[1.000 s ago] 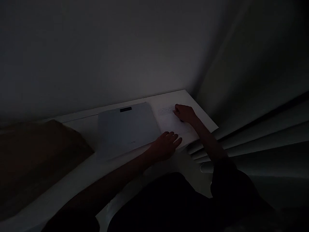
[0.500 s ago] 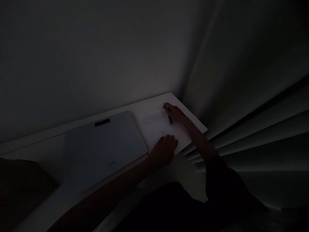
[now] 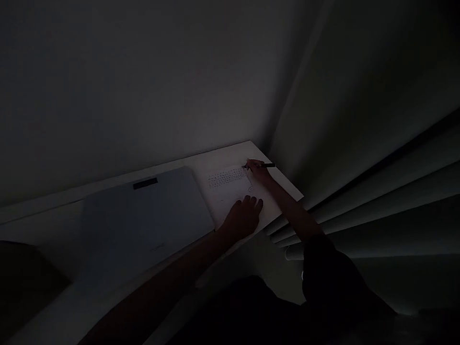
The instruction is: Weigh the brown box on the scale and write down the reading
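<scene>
The scene is very dark. A white sheet of paper (image 3: 230,189) with rows of small print lies on a white desk (image 3: 108,306) near its far right corner. My left hand (image 3: 244,216) rests flat on the paper's near edge, fingers spread. My right hand (image 3: 259,171) is closed on a dark pen (image 3: 264,166), its tip touching the paper beside the printed rows. The pen's shaft points to the right.
A closed pale grey laptop (image 3: 143,220) lies left of the paper. A dark brown object (image 3: 25,273) sits at the desk's left end. A wall stands behind the desk, and curtain folds (image 3: 359,201) hang at the right.
The view has swung to the right. My right hand has turned the pen from pointing down toward me to lying sideways, tip on the paper. My left hand has stayed on the paper.
</scene>
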`<state>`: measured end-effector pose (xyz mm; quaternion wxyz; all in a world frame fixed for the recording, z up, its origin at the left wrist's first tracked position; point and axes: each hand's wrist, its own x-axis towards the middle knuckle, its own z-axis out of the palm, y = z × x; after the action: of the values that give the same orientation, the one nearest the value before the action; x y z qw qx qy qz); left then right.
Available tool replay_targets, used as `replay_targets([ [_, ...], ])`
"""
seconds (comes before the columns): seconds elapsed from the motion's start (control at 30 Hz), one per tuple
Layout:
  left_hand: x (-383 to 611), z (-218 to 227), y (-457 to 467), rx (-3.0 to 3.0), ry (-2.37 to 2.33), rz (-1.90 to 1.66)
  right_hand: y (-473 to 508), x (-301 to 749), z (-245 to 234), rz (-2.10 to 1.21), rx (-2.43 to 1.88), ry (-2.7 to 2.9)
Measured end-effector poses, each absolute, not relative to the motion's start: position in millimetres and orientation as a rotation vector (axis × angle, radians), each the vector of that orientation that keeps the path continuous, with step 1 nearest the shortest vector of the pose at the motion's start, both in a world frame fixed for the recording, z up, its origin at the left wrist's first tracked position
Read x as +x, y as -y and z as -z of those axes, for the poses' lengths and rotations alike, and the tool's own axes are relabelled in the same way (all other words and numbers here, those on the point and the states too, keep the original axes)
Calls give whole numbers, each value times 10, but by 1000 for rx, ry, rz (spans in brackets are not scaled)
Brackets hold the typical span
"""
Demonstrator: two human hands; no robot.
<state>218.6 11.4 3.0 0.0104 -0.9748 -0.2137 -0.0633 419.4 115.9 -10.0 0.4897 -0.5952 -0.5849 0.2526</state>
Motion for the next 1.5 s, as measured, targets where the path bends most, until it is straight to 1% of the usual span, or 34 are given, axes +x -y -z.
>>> replay_targets([
  [0.13,2248,-40,-165,-2988,850,235,-1102,4182,127,-859,-1381,1384],
  [0.2,2239,-20,-168,-2991,916,219,-1092,4168,144,-919,-1382,1347],
  [0.4,2178,20,-169,-3035,952,239,-1004,4079,147,-661,-1506,1384],
  [0.6,2164,64,-187,-3051,941,305,-992,4084,182,-675,-1556,1463],
  [0.77,2163,74,-185,-3078,940,291,-1010,4074,204,-676,-1597,1455],
  [1.0,2169,86,-185,-3075,947,337,-1002,4065,202,-685,-1571,1471],
  [1.37,2166,52,-176,-3069,948,309,-943,3993,65,-719,-1607,1466],
  [1.5,2168,36,-176,-3080,951,286,-963,4039,112,-711,-1613,1450],
])
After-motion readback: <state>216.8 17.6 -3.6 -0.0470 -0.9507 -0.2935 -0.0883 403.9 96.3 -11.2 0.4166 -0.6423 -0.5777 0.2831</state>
